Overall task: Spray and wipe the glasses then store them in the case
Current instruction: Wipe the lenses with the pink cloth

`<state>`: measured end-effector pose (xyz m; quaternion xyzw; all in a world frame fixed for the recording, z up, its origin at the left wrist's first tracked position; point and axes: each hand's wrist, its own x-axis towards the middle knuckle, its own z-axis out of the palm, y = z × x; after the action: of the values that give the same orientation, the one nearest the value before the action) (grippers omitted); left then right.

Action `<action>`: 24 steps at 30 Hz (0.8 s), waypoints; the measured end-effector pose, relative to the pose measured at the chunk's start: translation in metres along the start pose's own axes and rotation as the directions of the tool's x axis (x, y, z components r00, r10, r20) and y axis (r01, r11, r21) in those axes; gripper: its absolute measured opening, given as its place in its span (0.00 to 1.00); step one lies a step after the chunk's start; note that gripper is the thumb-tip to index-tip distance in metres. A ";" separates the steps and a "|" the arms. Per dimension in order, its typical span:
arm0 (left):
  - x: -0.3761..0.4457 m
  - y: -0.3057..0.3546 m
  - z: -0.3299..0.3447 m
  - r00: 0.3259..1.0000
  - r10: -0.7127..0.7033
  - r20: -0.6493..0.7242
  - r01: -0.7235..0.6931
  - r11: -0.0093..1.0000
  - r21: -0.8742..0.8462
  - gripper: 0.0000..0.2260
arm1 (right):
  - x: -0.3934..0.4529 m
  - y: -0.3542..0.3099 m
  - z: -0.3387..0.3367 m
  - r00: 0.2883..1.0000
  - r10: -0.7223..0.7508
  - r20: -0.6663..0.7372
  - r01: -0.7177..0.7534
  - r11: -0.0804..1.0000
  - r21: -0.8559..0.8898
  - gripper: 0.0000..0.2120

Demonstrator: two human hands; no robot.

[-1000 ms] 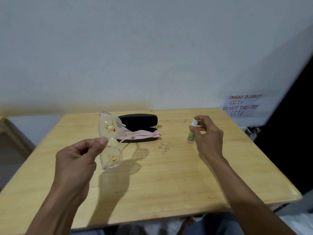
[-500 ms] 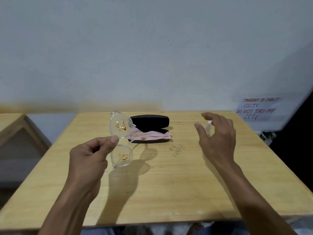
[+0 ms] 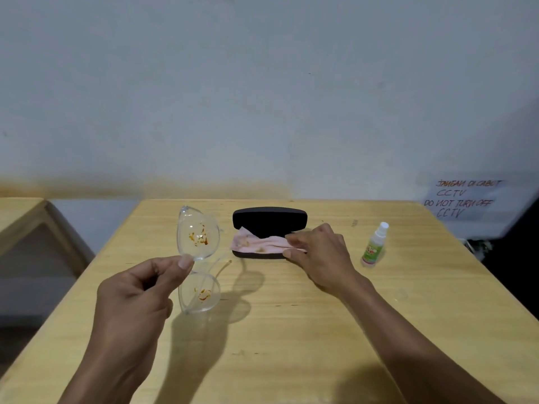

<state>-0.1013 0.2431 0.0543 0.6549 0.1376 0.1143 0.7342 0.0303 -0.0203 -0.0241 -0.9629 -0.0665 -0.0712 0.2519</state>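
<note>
My left hand [image 3: 137,290] pinches a pair of clear-framed glasses [image 3: 198,234] at the bridge and holds them upright above the table; both lenses carry orange-brown smears. An open black case [image 3: 269,218] lies at the back middle of the table, with a pink cloth [image 3: 253,244] draped over its lower half. On the right end of that cloth lies my right hand [image 3: 318,255], its fingertips and thumb closing on the cloth's edge. A small spray bottle [image 3: 374,246] with a green label and a white nozzle stands upright to the right of that hand, untouched.
A light wooden table [image 3: 291,330] holds everything and ends close to the wall behind. A second wooden table [image 3: 20,217] stands to the left across a gap. A handwritten paper notice [image 3: 463,199] hangs on the wall at the right.
My right hand let go of the spray bottle, which stands on the table, and moved left to the pink cloth on the case. My left hand still holds the glasses.
</note>
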 end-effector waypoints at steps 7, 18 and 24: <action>0.005 -0.005 -0.003 1.000 -0.022 0.001 0.022 0.999 -0.027 0.12 | 0.003 -0.007 -0.006 0.997 -0.076 -0.018 0.077 0.996 0.038 0.08; 0.007 -0.003 0.002 0.999 0.038 -0.027 -0.039 0.998 -0.048 0.09 | -0.002 -0.054 -0.049 0.999 0.044 -0.013 -0.030 0.835 0.549 0.10; -0.003 0.004 0.011 0.998 0.068 -0.017 -0.069 0.996 -0.048 0.07 | -0.008 -0.078 -0.089 0.987 0.079 0.139 -0.155 0.691 0.706 0.12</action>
<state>-0.1002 0.2325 0.0593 0.6402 0.1178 0.1476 0.7446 0.0005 0.0019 0.0888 -0.7941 -0.0399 0.0237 0.6060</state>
